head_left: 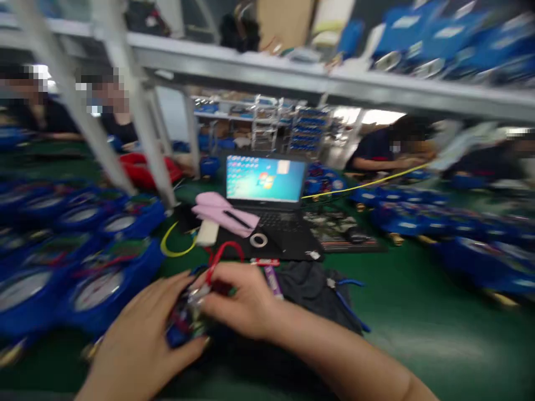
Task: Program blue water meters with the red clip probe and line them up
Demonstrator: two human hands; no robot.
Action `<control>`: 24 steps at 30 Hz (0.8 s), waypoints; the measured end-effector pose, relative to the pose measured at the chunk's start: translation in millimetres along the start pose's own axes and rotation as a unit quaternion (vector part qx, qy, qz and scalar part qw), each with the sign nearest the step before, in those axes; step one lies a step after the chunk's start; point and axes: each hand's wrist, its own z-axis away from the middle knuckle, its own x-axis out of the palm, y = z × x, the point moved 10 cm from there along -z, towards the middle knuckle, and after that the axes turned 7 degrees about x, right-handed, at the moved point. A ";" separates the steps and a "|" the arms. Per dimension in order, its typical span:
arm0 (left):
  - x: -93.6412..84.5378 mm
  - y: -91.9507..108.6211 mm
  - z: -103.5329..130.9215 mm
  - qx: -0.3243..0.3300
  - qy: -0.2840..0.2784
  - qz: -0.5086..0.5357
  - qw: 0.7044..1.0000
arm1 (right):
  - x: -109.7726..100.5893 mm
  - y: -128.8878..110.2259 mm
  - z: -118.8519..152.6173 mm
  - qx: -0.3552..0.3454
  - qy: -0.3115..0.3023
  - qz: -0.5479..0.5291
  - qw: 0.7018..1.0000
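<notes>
My left hand (146, 334) curves round the left side of a blue device (178, 335) with wires and small parts inside, its thumb along the near edge. My right hand (240, 301) is over the same device, thumb and fingers pinched at its top where a red wire (217, 259) loops up. The image is blurred, and the pinched part is partly covered by the fingers. Just beyond the hands lie a red marker-like item (265, 262) and a purple strip (273, 282).
A laptop (265, 178) holds a pink cloth (221, 211) and a white ring (258, 240). Blue-handled pliers (346, 301) lie on dark cloth (309, 284) to the right. Rows of blue meters (100, 289) stand left. A shelf (259, 67) crosses above; several people sit beyond.
</notes>
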 end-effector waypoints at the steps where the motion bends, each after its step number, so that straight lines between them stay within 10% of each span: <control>1: 1.7 2.5 8.3 -0.016 -0.045 -0.009 0.999 | -3.4 0.9 1.4 0.007 -0.005 -0.042 0.999; 5: 13.8 -3.2 14.7 -0.100 -0.129 0.026 0.986 | -7.2 8.3 -0.4 0.035 -0.054 -0.058 0.996; 24: 9.1 2.2 11.2 -0.097 -0.094 0.061 0.989 | 3.8 -17.3 6.7 -0.054 -0.130 0.032 0.990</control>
